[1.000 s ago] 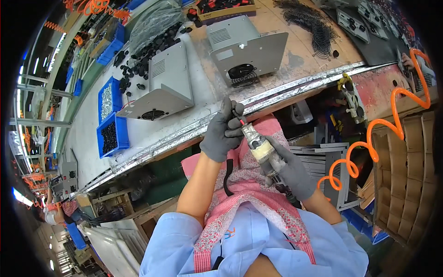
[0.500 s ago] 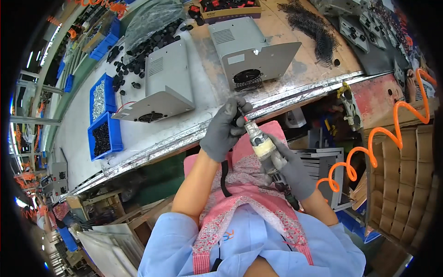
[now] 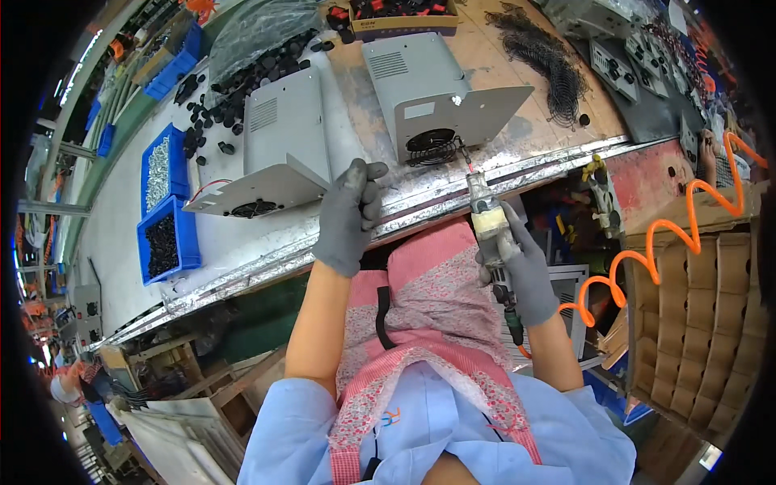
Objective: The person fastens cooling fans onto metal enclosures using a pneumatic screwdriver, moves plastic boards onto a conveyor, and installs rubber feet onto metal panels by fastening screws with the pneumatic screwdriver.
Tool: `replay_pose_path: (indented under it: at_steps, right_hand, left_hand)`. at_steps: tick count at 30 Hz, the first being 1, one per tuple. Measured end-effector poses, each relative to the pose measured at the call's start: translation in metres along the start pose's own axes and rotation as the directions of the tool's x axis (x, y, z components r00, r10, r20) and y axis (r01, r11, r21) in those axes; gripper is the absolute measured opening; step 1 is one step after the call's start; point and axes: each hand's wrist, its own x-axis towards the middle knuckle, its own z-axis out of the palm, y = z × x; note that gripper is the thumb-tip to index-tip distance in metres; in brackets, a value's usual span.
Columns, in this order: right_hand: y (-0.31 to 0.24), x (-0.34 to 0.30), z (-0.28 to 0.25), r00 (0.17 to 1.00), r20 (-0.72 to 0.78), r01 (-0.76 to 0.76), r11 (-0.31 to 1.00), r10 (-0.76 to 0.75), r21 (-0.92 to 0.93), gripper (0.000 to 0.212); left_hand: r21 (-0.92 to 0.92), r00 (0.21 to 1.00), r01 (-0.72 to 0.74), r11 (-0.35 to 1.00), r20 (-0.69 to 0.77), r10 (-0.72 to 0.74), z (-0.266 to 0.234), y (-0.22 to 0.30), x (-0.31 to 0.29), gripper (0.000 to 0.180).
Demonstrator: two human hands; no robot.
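My right hand (image 3: 524, 271), in a grey glove, is wrapped round a pneumatic screwdriver (image 3: 488, 220) with pale tape on its body. The driver's bit points away from me and its tip is at the fan guard (image 3: 433, 151) on the right grey metal panel (image 3: 477, 117); whether it touches a screw is too small to tell. My left hand (image 3: 349, 217), also gloved, hovers over the table's front edge between the two panels, its fingers curled in; what they hold, if anything, is hidden. Left of it stands another grey panel (image 3: 279, 182) with a fan (image 3: 255, 208).
Two blue bins (image 3: 196, 242) hold silver and black screws at the left. Loose black caps (image 3: 226, 149) and black wire guards (image 3: 558, 77) lie farther back. An orange coiled hose (image 3: 659, 230) hangs at the right beside a divided cardboard box (image 3: 695, 315). The table's metal edge (image 3: 420, 200) crosses before me.
My hands have moved apart: the left went left, off the driver's tip. My right hand carried the screwdriver right and up to the right panel's fan guard.
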Motion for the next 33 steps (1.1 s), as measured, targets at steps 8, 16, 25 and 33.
replay_pose_path:
  at_steps: [8,16,25,33]
  right_hand:
    - [0.0,0.007,-0.002,1.0,0.025,-0.006,1.0,0.005,0.003,0.056]
    - [-0.014,0.002,0.005,0.997,-0.047,0.05,0.991,-0.056,-0.124,0.055]
    - [-0.026,-0.005,0.001,0.996,0.086,0.02,0.999,-0.017,-0.037,0.062]
    - [-0.024,-0.014,-0.013,0.995,0.088,-0.038,0.992,0.049,-0.124,0.057]
  left_hand:
    - [0.15,0.994,-0.105,0.983,0.009,0.105,0.007,0.008,0.025,0.048]
    - [0.435,0.957,-0.29,0.853,0.163,0.241,0.028,0.036,0.072,0.035]
    - [0.79,0.895,-0.324,0.52,0.434,-0.101,0.04,0.052,0.104,0.032]
    - [0.644,0.876,-0.303,0.703,0.478,-0.061,0.037,0.024,0.078,0.029]
